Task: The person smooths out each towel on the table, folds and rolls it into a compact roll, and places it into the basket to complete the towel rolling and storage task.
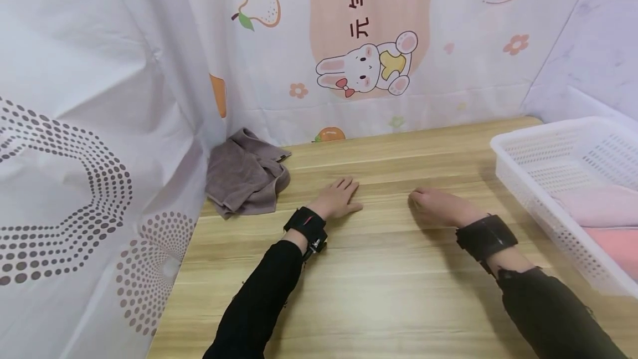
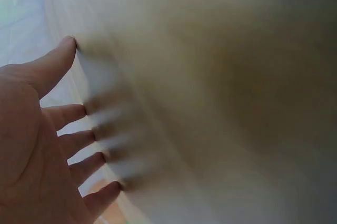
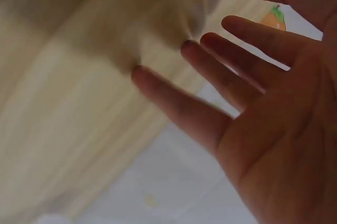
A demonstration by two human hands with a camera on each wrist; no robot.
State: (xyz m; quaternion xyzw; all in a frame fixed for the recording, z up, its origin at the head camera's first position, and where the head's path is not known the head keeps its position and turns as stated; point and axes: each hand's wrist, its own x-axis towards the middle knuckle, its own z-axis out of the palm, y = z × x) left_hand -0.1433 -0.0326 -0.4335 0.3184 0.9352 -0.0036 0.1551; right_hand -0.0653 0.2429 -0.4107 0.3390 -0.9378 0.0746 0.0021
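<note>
My left hand rests palm down on the wood-grain table, its fingers spread. In the left wrist view the fingertips meet the tabletop and nothing lies under the palm. To the right, my right hand is held low over the table with nothing in it. The right wrist view shows its fingers extended and slightly bent, with the little fingertip right at the wood. A crumpled grey-brown towel lies left of my left hand, near the table's back left corner.
A white perforated plastic basket stands at the right, holding a pale pink cloth and a coral-pink cloth. A printed curtain hangs along the back edge, and a dotted white curtain along the left.
</note>
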